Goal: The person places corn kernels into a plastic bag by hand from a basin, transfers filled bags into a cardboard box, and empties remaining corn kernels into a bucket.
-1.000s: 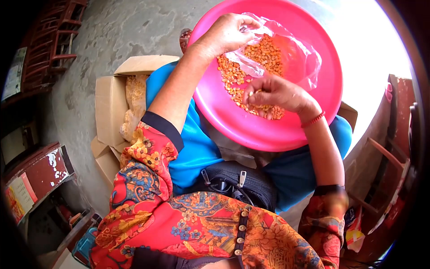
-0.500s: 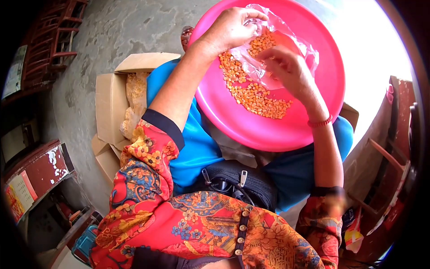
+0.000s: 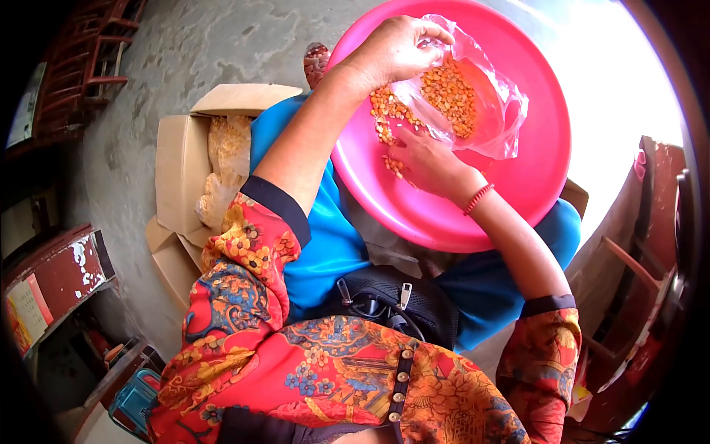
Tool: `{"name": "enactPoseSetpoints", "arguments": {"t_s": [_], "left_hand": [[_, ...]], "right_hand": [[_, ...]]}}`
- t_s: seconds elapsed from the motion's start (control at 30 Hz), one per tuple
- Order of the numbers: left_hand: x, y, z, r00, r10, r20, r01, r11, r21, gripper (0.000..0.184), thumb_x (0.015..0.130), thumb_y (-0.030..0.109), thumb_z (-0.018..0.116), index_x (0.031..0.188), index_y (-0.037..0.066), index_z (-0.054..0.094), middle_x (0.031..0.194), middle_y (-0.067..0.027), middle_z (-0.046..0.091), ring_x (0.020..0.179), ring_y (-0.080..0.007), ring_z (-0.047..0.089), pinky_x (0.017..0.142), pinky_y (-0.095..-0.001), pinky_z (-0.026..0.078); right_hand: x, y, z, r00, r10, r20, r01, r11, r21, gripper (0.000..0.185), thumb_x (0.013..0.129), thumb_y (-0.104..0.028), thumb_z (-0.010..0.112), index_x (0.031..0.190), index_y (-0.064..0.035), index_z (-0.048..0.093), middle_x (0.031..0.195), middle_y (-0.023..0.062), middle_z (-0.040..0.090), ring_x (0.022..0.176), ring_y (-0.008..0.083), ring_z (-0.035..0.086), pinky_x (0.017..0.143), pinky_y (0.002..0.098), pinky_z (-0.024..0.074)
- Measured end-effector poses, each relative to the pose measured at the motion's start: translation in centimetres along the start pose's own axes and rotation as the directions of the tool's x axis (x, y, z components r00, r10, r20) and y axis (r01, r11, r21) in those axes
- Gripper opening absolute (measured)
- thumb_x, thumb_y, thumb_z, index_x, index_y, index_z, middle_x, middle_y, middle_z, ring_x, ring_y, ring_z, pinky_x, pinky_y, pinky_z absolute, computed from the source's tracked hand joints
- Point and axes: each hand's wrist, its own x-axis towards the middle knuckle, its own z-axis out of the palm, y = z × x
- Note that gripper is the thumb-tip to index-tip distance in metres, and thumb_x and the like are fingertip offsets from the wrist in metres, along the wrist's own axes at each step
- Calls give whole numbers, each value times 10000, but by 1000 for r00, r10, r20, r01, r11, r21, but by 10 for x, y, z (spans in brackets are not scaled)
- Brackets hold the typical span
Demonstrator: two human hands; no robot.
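Note:
A clear plastic bag [image 3: 510,118] lies open in a round pink basin [image 3: 532,181], with orange corn kernels [image 3: 450,96] inside it. At the far side, my left hand [image 3: 396,50] is closed in a pinch on the bag's upper rim. Loose corn kernels [image 3: 392,111] lie on the basin floor left of the bag. Just below the bag's near edge, my right hand [image 3: 433,161] reaches palm down, its fingers extended among these loose kernels. A few kernels show beside its fingertips; anything under the palm is hidden. A red bracelet [image 3: 479,198] circles my right wrist.
The basin rests over my legs in blue trousers [image 3: 314,244]. An open cardboard box [image 3: 181,170] at the left holds bags of yellowish pieces [image 3: 228,159]. A black pouch [image 3: 399,300] sits at my waist. Wooden furniture [image 3: 643,244] stands at the right.
My right hand has moved down and left from above the bag to the loose kernels. More kernels now show in the bag, fewer on the basin floor. My left hand keeps its pinch.

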Motion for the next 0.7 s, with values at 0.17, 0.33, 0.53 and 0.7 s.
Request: {"name": "enactPoseSetpoints", "arguments": {"t_s": [0.17,0.33,0.53,0.7], "left_hand": [[1,-4,0,997,72,39,-78,978,193,176,787,146,612,936,59,646,818,-112,665,728,-209,642,697,-314,505],[-2,-4,-5,993,85,76,-101,966,237,303,803,177,658,1076,46,631,1038,-116,648,1009,-217,608,902,-323,468],[-1,-3,-4,996,43,78,-60,972,227,335,800,208,673,1093,52,628,1052,-117,645,1005,-208,606,902,-323,463],[-2,-8,0,999,50,16,-52,973,225,333,767,218,678,1069,82,644,1021,-122,652,950,-212,626,870,-315,477]], "right_hand": [[-33,8,-16,919,41,393,-113,980,162,120,773,-116,569,866,-46,600,770,117,589,777,297,593,699,413,477],[-35,20,-36,888,-10,460,-219,870,442,128,775,-104,603,880,-36,629,677,73,608,664,153,605,618,265,476],[-24,9,-80,875,76,479,-421,609,672,94,813,-72,610,884,-14,631,762,-3,605,671,55,550,614,199,459],[-24,20,-101,975,202,87,-179,501,847,136,872,-109,583,969,-20,618,753,14,615,616,55,595,561,182,504]]}}
